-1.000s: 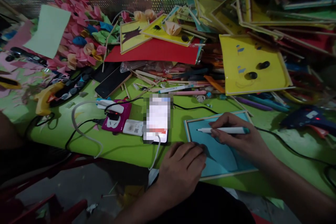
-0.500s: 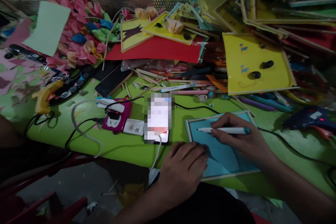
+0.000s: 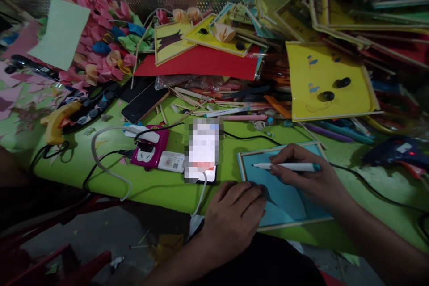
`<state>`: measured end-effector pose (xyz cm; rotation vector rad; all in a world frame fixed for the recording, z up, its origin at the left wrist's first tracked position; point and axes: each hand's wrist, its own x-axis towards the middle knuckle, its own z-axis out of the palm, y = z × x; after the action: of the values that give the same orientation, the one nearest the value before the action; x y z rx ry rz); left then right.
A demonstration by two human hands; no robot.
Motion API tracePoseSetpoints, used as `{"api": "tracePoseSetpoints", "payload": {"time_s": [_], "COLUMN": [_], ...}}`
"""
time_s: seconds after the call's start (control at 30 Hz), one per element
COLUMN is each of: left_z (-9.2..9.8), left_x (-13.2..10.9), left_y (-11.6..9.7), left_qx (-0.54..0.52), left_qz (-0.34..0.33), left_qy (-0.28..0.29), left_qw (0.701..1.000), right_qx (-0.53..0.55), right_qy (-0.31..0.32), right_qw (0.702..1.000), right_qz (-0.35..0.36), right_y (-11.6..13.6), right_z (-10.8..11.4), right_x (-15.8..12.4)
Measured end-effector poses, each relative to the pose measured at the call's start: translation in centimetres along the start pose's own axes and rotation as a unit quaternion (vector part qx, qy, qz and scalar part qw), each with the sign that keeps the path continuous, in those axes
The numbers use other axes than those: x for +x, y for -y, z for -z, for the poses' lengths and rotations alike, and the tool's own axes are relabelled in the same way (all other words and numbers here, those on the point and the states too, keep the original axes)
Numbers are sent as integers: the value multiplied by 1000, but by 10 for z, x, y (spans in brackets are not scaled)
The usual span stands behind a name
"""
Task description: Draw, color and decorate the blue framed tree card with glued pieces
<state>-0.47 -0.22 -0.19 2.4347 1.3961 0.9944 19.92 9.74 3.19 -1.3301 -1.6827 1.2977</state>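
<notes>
A blue sheet of paper edged with thin wooden sticks [image 3: 281, 205] lies near the front of the green table. My right hand [image 3: 298, 167] pinches a white marker with a teal end [image 3: 298, 167]. The marker is held nearly level over the sheet, its tip pointing left close to the upper left corner; whether the tip touches the paper I cannot tell. My left hand [image 3: 236, 212] rests over the sheet's left edge, fingers lying side by side and its fingertips on the blue surface. The thumb's underside is hidden.
Left of the sheet lie a lit phone [image 3: 201, 152] on a white cable and a magenta power socket [image 3: 150, 145]. A dark blue glue gun [image 3: 395, 156] is at the right, a yellow one [image 3: 60, 123] at the left. Framed yellow sheets [image 3: 331, 80] and folded pink paper [image 3: 97, 31] pile up behind.
</notes>
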Motion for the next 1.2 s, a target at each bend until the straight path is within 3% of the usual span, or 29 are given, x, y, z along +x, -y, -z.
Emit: {"api": "tracePoseSetpoints", "payload": {"time_s": [0.33,1.2], "left_z": [-1,0], "left_x": [1,1], "left_y": [-1,0], "left_qx": [7,3], "left_qz": [-7,-3], "left_qy": [-21,-8], "left_qw": [1000,1000], "right_qx": [0,4], "right_qy": [8,4], "right_qw": [1000,1000], "right_qz": [3,-2], "right_y": [-2,0], "right_z": [1,-1], "right_x": [0,-1]}}
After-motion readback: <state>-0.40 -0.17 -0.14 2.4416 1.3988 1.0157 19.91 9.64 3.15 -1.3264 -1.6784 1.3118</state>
